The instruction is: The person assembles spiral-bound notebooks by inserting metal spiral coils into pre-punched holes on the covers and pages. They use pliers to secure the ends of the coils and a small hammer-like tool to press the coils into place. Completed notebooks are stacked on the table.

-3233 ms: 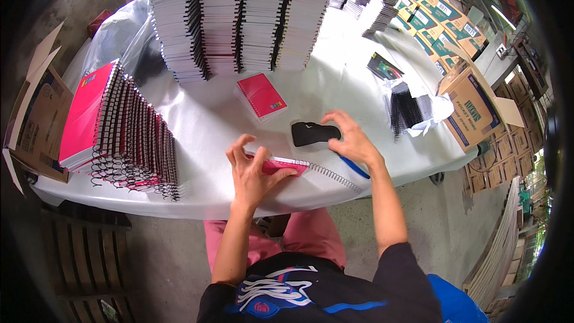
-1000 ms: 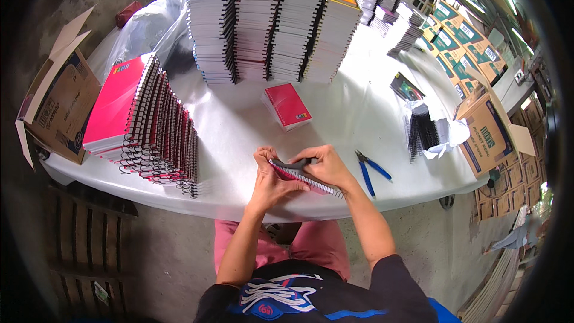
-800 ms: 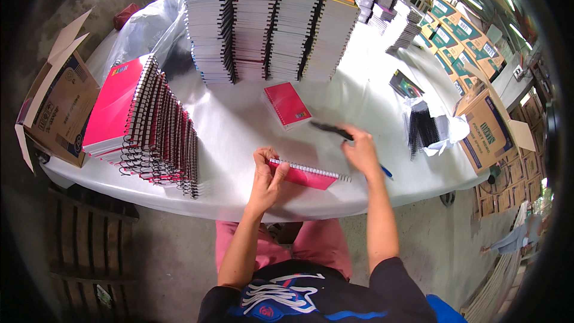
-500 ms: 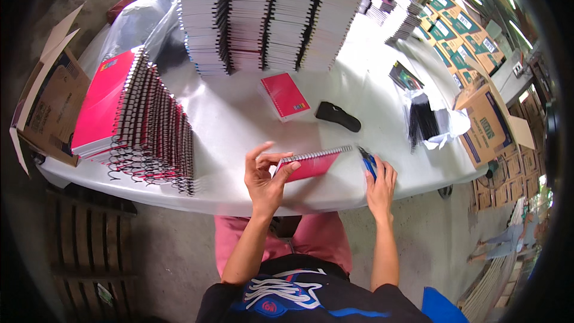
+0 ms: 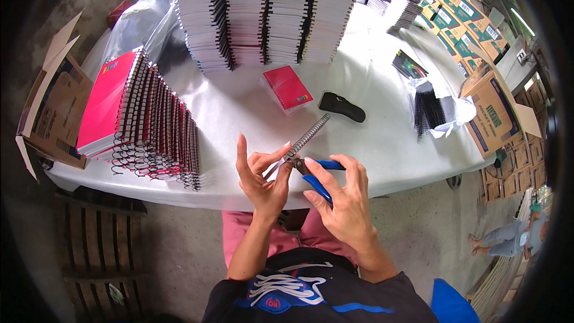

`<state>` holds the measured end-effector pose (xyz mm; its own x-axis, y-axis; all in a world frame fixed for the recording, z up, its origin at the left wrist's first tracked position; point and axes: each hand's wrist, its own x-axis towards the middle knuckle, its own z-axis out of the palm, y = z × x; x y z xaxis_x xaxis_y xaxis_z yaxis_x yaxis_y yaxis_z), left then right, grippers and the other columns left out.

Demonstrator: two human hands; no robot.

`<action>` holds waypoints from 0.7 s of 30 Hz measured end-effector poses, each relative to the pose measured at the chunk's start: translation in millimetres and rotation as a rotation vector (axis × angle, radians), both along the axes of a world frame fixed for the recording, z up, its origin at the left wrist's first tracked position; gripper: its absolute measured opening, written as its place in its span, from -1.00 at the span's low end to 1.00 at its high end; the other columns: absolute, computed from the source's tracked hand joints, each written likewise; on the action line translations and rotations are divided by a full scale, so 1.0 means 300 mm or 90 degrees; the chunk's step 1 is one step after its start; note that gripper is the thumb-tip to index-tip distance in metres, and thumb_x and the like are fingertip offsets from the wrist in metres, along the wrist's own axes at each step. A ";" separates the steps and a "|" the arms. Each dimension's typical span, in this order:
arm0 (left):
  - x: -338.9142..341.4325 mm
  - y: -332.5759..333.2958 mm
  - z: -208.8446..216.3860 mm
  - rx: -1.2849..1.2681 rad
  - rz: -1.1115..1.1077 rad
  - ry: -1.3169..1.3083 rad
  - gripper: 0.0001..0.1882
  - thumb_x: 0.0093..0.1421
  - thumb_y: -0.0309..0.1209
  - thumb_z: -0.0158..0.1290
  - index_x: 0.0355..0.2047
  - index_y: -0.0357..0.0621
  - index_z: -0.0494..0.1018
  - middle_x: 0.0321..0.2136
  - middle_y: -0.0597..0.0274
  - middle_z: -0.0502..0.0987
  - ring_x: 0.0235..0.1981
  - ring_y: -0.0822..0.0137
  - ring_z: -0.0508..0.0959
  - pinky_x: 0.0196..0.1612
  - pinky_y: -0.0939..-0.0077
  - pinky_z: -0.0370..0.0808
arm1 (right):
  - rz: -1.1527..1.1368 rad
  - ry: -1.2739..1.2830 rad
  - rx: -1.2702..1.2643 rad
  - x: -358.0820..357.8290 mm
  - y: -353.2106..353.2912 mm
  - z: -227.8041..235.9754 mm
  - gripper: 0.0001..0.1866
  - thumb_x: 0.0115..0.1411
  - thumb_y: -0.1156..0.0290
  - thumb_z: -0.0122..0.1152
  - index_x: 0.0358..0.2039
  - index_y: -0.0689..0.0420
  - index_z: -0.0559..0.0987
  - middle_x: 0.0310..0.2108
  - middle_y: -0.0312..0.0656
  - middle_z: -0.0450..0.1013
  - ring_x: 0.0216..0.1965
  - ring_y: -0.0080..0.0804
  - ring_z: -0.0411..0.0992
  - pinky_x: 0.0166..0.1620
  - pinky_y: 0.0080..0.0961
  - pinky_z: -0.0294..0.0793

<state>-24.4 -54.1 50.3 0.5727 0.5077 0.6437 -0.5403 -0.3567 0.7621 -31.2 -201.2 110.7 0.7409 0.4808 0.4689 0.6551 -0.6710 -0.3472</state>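
Between the thumb and fingers of my left hand (image 5: 263, 188) is a small spiral notebook (image 5: 309, 135), held edge-up with its wire coil uppermost. The index finger of that hand points up, away from the notebook. My right hand (image 5: 347, 203) grips blue-handled wire cutters (image 5: 318, 187), their handles spread. The jaws meet the near end of the coil beside my left fingertips; whether they are closed on the wire cannot be made out. Beyond lie a small red notebook (image 5: 288, 88) and a black, elongated case-like object (image 5: 342, 107).
A fanned pile of red spiral notebooks (image 5: 107, 104) stands at left beside an open carton (image 5: 57, 107). Tall notebook stacks (image 5: 245, 21) line the back. At right are black coils (image 5: 427, 109) in white wrapping and another carton (image 5: 493, 113). Farther right, a person (image 5: 508, 238) is visible.
My right hand has brought the wire cutters left to the notebook's coil, and their handles have spread. My left hand has turned the notebook so its coil points away from me.
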 end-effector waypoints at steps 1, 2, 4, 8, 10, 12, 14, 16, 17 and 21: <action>0.000 0.000 -0.006 0.006 -0.008 -0.006 -0.09 0.00 -0.68 0.13 0.26 -0.21 -0.18 -0.35 0.07 0.59 -0.40 0.42 0.47 -0.26 0.60 0.44 | 0.005 0.021 -0.010 -0.003 -0.001 0.001 -0.54 0.15 0.09 0.09 0.09 -0.23 0.40 -0.12 -0.05 0.23 -0.07 -0.12 0.22 -0.02 -0.13 0.20; -0.002 -0.001 -0.011 -0.015 -0.021 -0.012 -0.10 -0.01 -0.71 0.12 0.25 -0.22 -0.18 -0.34 0.05 0.58 -0.40 0.41 0.47 -0.25 0.58 0.47 | 0.011 0.042 -0.019 -0.009 -0.005 0.002 -0.55 0.17 0.10 0.08 0.09 -0.23 0.40 -0.13 -0.05 0.25 -0.09 -0.13 0.25 -0.04 -0.13 0.23; -0.008 -0.010 -0.020 -0.059 -0.051 -0.022 -0.12 -0.01 -0.75 0.08 0.24 -0.22 -0.17 -0.33 0.02 0.57 -0.39 0.39 0.47 -0.21 0.53 0.54 | 0.055 0.179 0.048 -0.014 -0.014 0.000 -0.57 0.20 0.12 0.05 0.10 -0.19 0.39 -0.16 -0.05 0.28 -0.14 -0.17 0.31 -0.09 -0.18 0.30; 0.000 -0.023 -0.034 -0.015 -0.045 -0.023 -0.14 -0.01 -0.77 0.06 0.23 -0.20 -0.15 -0.33 0.00 0.55 -0.41 0.42 0.44 -0.23 0.52 0.58 | 0.155 0.546 0.291 -0.012 -0.039 -0.027 -0.55 0.24 0.15 0.00 0.12 -0.02 0.34 -0.18 -0.08 0.34 -0.21 -0.26 0.38 -0.13 -0.33 0.36; 0.004 -0.023 -0.044 -0.007 -0.034 -0.040 -0.14 -0.01 -0.75 0.09 0.23 -0.18 -0.13 -0.33 0.00 0.56 -0.43 0.45 0.42 -0.29 0.57 0.56 | 0.185 0.684 0.381 -0.009 -0.044 -0.053 -0.52 0.25 0.16 -0.02 0.13 0.08 0.31 -0.17 -0.11 0.36 -0.21 -0.27 0.38 -0.10 -0.40 0.35; 0.023 -0.018 -0.043 -0.044 0.006 -0.033 -0.17 0.01 -0.71 0.12 0.22 -0.17 -0.08 -0.29 0.04 0.53 -0.45 0.48 0.39 -0.35 0.67 0.49 | 0.222 0.823 0.468 0.004 -0.044 -0.077 -0.50 0.26 0.18 -0.03 0.14 0.18 0.28 -0.16 -0.15 0.38 -0.20 -0.29 0.39 -0.07 -0.46 0.34; 0.029 -0.005 -0.036 -0.086 0.041 -0.031 -0.20 0.02 -0.67 0.14 0.20 -0.16 -0.03 -0.26 0.10 0.49 -0.47 0.50 0.38 -0.38 0.74 0.42 | 0.066 0.342 0.196 0.035 -0.073 -0.108 -0.48 0.23 0.07 -0.01 0.14 0.01 0.31 -0.13 -0.03 0.32 -0.08 -0.19 0.33 -0.02 -0.27 0.28; 0.023 0.014 -0.010 -0.131 0.072 -0.037 -0.25 0.04 -0.64 0.16 0.19 -0.16 0.02 -0.23 0.17 0.43 -0.47 0.51 0.38 -0.38 0.79 0.36 | -0.133 0.241 0.028 0.082 -0.163 -0.156 -0.44 0.22 -0.01 -0.05 0.16 -0.03 0.29 -0.01 -0.01 0.26 0.02 -0.09 0.24 0.09 -0.11 0.14; 0.006 0.013 0.001 -0.234 0.013 -0.015 -0.39 0.11 -0.59 0.11 0.14 -0.16 0.11 -0.24 0.24 0.35 -0.37 0.50 0.40 -0.25 0.72 0.35 | -0.231 0.227 -0.074 0.112 -0.215 -0.175 -0.42 0.22 -0.04 -0.07 0.18 -0.05 0.27 0.06 -0.01 0.22 0.08 -0.05 0.19 0.15 -0.04 0.06; -0.013 -0.010 0.034 -0.290 -0.031 0.009 -0.61 0.22 -0.52 -0.03 0.05 -0.18 0.19 -0.27 0.25 0.37 -0.19 0.45 0.37 -0.06 0.49 0.29 | -0.416 0.012 -0.278 0.206 -0.302 -0.269 -0.36 0.20 -0.08 -0.08 0.23 -0.06 0.18 0.19 -0.03 0.08 0.21 -0.06 0.04 0.24 0.00 -0.13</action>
<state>-28.4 -57.1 60.6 0.6101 0.7094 0.3531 -0.5372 0.0427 0.8424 30.8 -291.7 30.1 0.9431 0.0825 0.3221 0.0768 -0.9966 0.0303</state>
